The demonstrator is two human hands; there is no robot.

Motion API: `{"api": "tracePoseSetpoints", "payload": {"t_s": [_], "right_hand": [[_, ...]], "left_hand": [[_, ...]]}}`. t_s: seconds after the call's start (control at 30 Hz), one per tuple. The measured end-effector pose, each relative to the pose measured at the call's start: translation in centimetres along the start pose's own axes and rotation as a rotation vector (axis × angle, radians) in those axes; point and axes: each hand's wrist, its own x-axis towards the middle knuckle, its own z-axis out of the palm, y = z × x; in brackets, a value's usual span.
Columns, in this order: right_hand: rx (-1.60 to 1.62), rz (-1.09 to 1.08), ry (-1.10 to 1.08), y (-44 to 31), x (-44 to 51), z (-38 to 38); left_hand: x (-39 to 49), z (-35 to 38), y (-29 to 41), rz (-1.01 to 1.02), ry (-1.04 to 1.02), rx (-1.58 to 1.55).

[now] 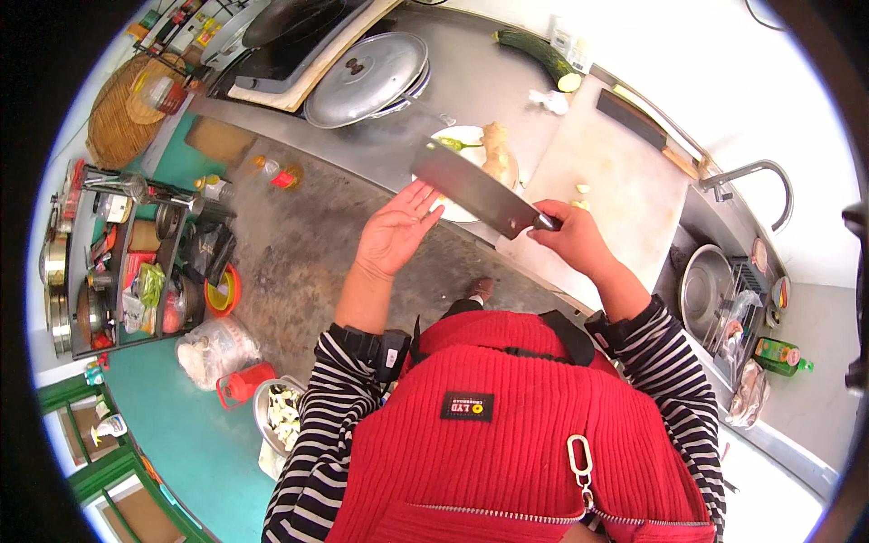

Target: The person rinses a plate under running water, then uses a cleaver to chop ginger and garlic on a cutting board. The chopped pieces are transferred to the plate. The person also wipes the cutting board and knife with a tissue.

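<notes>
My right hand grips the dark handle of a cleaver, whose broad blade points away to the left above a white plate. Beside the blade's far end, my left hand is raised with its fingers apart; whether a fingertip touches the metal I cannot tell. On the plate lie a ginger root and a green pepper, both partly covered by the blade. Pale peeled pieces rest on the white cutting board to the right.
A second cleaver lies along the board's back edge. Behind the plate are a courgette and a lidded metal pan. The sink basin and faucet are at right. A shelf rack stands at left.
</notes>
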Motion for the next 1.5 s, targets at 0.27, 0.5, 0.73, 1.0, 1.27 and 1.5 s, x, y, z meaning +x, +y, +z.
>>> {"api": "tracePoseSetpoints", "payload": {"t_s": [0.27,0.5,0.73,1.0,1.27,1.5], "right_hand": [[-0.036,0.061,-0.024,0.8,0.6,0.0],[-0.185,-0.063,0.006,0.5,0.2,0.4],[-0.081,-0.065,-0.024,0.4,-0.9,0.1],[0.062,0.058,0.233,1.6,-7.4,-4.9],[-0.014,0.264,0.802,6.6,-24.6,-7.7],[0.088,0.673,1.269,9.8,-39.7,-2.1]], "left_hand": [[-2.3,-1.3,-0.5,0.066,0.121,-0.182],[-2.2,-1.3,-1.0,0.084,0.167,-0.259],[-1.4,-1.1,-1.2,0.083,0.242,-0.169],[0.2,3.1,-1.7,-0.008,0.313,0.49],[8.1,15.4,-9.5,-0.266,-0.153,0.796],[15.9,22.5,-25.7,-0.537,-0.526,1.065]]}}
